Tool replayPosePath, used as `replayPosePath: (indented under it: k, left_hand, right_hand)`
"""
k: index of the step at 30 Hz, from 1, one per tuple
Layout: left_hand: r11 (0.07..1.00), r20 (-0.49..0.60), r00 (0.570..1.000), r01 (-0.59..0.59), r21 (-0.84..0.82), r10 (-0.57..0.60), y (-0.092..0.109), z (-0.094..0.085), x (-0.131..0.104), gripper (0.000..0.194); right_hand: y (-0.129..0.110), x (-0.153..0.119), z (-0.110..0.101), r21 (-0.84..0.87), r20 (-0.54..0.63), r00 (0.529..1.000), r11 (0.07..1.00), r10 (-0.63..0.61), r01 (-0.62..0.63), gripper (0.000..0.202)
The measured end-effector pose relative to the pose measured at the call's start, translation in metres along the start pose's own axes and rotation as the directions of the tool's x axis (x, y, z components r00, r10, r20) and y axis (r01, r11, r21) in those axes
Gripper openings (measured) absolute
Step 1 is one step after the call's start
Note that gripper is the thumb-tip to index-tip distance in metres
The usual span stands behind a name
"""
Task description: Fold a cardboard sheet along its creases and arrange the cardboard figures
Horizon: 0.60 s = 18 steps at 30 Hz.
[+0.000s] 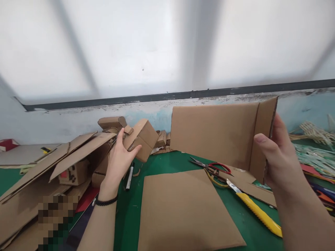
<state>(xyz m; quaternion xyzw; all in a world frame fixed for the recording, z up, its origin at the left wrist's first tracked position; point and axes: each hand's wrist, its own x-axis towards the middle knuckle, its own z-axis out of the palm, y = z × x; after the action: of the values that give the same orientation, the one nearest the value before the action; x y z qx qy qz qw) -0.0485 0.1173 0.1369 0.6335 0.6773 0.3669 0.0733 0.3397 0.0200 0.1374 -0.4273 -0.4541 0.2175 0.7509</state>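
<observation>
My left hand [119, 162], wearing a dark braided wristband, grips a small cardboard box [146, 139] between thumb and fingers. The box is tilted and has a small cardboard tab on top. At the right, my right hand [281, 157] pinches the folded edge of a large cardboard sheet [214, 132], held upright above the table. Below, a flat piece of cardboard [183, 212] lies on the green tabletop [128, 216]. Right of it lie red-handled scissors [220, 168] and a yellow utility knife [256, 211] with its blade out.
Stacked cardboard sheets [78, 150] slope at the left, with a cardboard box [75, 172] beneath. A marker [129, 177] lies beside my left wrist. Wooden sticks [315, 132] and plastic-wrapped items [314, 158] are at the far right. A wall [157, 111] with frosted windows closes off the back.
</observation>
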Motion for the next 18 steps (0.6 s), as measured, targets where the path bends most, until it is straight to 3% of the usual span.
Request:
replayPosePath:
  k: [6,14,18]
  left_hand:
    - [0.996,-0.137,0.987,-0.077,0.051,0.084,0.021,0.019,0.034,0.1]
    - [0.991,-0.067,0.996,-0.048,0.122,0.056,0.015,0.037,0.08,0.089]
    - [0.996,-0.112,0.994,-0.009,0.084,0.019,0.012,0.053,0.089,0.094]
  right_hand:
    - [-0.004,0.0,0.0,0.023,-0.012,1.0,1.0,0.017,-0.017,0.077]
    - [0.0,0.004,-0.008,0.035,-0.044,0.998,0.998,0.045,-0.044,0.08]
    - [0.001,0.009,-0.015,0.003,-0.073,0.997,1.0,-0.025,0.025,0.077]
